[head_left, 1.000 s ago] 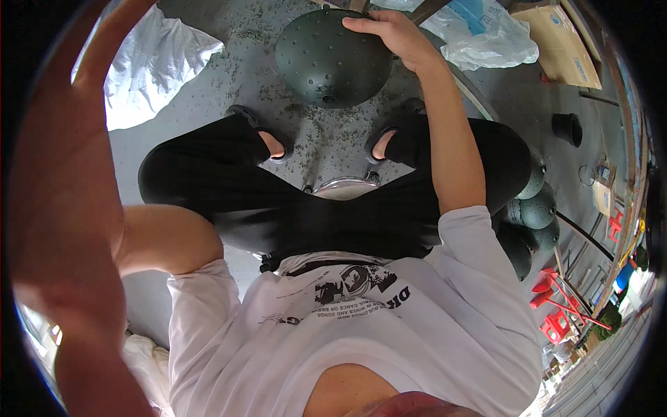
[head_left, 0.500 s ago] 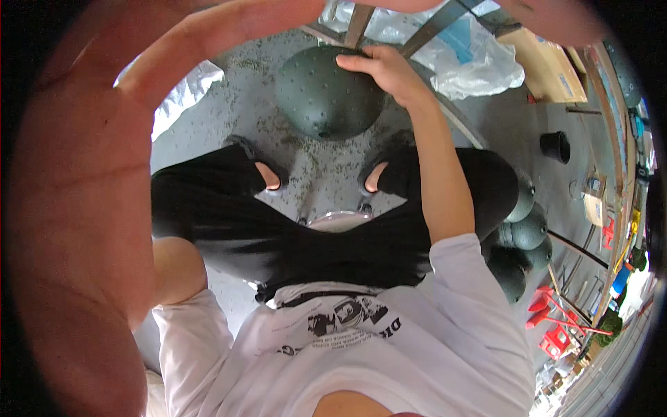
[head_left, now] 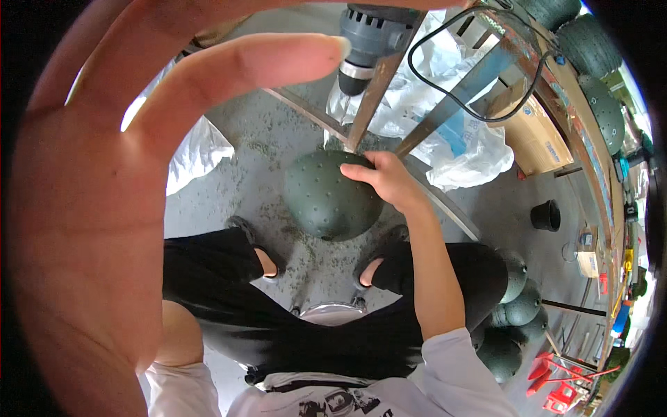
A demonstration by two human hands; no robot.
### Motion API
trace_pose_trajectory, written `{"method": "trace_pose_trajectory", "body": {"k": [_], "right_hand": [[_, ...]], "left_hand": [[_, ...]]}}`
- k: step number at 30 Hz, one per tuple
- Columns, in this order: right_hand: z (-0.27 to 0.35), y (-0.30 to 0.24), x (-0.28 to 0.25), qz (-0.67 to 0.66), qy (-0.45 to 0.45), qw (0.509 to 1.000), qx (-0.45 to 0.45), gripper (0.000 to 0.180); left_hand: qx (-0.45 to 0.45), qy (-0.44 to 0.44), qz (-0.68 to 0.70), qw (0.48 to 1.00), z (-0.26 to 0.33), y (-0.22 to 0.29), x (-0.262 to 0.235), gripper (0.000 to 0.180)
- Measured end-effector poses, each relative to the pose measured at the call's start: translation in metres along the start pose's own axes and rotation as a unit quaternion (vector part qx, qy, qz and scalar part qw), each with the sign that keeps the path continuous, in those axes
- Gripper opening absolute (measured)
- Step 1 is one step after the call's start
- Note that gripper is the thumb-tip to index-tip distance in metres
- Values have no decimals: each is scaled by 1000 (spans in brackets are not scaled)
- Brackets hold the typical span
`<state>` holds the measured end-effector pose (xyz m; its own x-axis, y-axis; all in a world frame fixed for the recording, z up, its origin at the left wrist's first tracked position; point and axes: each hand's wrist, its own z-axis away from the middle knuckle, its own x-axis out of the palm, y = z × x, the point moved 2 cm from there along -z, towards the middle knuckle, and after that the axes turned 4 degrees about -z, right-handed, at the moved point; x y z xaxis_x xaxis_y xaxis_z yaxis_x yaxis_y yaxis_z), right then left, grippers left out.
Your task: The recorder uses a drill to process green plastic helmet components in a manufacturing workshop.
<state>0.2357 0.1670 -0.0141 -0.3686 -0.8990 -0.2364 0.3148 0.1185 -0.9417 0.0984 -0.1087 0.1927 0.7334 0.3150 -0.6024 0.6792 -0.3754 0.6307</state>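
My left hand (head_left: 97,229) looms large at the left, very close to the camera, palm showing. Its fingers stretch across the top of the picture, apart, with nothing visible in them. Between my feet, out in front of me, a dark green round shell (head_left: 326,198) dotted with small holes or studs is gripped by my right hand (head_left: 389,182). The thumb lies on top of the shell, and the other fingers are hidden behind its far right edge. Beyond it, a grey power drill (head_left: 375,42) with a black chuck points downward, near my left fingertip in the picture.
Metal table legs (head_left: 375,90) and white plastic sheeting (head_left: 479,156) stand beyond the shell. A black cable (head_left: 445,104) loops at the upper right. Several green round shells (head_left: 521,306) lie by my right leg. A cardboard box (head_left: 531,132), black bucket (head_left: 545,215) and red stool (head_left: 559,396) are rightward.
The view has tilted up, so the shell and right hand sit lower in the picture. The drill and cable have come into sight. My left fingers have shifted, and one fingertip now shows.
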Motion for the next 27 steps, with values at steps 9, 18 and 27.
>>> {"method": "trace_pose_trajectory", "body": {"k": [9,18,27], "right_hand": [[8,-11,2,-25,-14,999,36,46],[7,-5,-1,-33,-5,999,39,51],[2,-6,-4,-63,21,997,25,53]], "left_hand": [[-2,-8,0,1000,-5,-1,-11,74],[9,-38,2,999,-13,12,-15,75],[38,-109,-5,993,-38,25,-28,75]]}}
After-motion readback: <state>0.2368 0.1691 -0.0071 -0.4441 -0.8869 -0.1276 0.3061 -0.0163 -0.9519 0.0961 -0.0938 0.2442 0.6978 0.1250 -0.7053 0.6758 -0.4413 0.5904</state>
